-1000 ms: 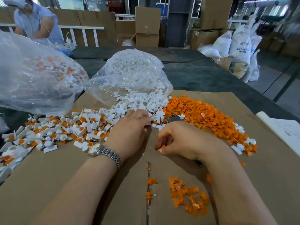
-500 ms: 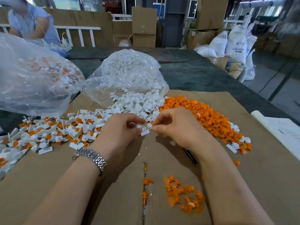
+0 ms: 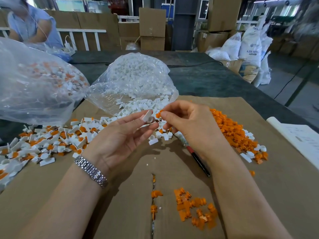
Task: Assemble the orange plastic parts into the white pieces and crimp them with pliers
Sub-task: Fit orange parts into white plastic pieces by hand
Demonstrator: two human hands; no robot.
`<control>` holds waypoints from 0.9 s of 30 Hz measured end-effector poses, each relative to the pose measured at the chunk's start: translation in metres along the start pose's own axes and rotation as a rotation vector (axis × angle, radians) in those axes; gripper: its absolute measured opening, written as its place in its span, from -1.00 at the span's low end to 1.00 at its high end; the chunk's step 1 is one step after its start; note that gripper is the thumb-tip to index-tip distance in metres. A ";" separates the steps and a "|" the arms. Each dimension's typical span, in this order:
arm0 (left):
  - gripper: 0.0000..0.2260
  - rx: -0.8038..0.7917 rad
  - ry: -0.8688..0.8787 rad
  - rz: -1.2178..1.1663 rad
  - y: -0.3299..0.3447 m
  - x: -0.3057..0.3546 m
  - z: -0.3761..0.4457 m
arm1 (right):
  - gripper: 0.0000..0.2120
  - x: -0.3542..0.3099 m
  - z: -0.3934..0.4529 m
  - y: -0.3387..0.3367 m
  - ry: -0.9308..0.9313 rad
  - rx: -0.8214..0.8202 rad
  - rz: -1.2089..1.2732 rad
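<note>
Both hands hover above the table: the left hand (image 3: 120, 135) pinches a white piece (image 3: 148, 116), its long axis tilted up-right, while the right hand (image 3: 191, 125) pinches an orange part (image 3: 158, 114) just beside it. Pliers (image 3: 198, 159) lie under the right wrist. Beyond the hands spread white pieces; right, an orange pile (image 3: 231, 130).

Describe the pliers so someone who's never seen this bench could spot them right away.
Start at the brown cardboard sheet covering the table, then find the right hand raised over its middle. The pliers lie on the cardboard under that wrist, partly hidden. They are the only long, dark thing there, red and black handles among small white and orange pieces.
</note>
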State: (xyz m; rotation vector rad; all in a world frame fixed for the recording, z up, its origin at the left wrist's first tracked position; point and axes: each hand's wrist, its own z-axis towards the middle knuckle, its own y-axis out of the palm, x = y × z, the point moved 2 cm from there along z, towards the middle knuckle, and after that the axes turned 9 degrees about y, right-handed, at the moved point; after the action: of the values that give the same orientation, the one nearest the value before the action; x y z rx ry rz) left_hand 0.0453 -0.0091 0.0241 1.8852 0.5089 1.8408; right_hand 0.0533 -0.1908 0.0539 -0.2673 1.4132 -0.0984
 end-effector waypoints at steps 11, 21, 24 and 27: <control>-0.81 -0.035 0.059 -0.098 0.003 -0.003 0.000 | -0.96 -0.010 -0.006 0.006 -0.062 0.029 -0.104; -0.85 -0.018 0.314 0.093 0.008 -0.001 -0.005 | -0.93 -0.007 -0.009 0.019 -0.028 0.135 -0.015; -0.86 0.006 0.276 0.017 0.007 0.000 -0.004 | -0.92 -0.008 -0.010 0.022 -0.027 0.080 0.032; -0.85 0.007 0.229 -0.032 0.006 0.001 -0.003 | -0.85 -0.009 -0.010 0.020 -0.014 -0.051 0.045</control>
State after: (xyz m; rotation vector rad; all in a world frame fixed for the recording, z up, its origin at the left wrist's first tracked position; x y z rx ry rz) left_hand 0.0419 -0.0136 0.0280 1.6685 0.6175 2.0482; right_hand 0.0403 -0.1707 0.0562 -0.2777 1.4088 -0.0236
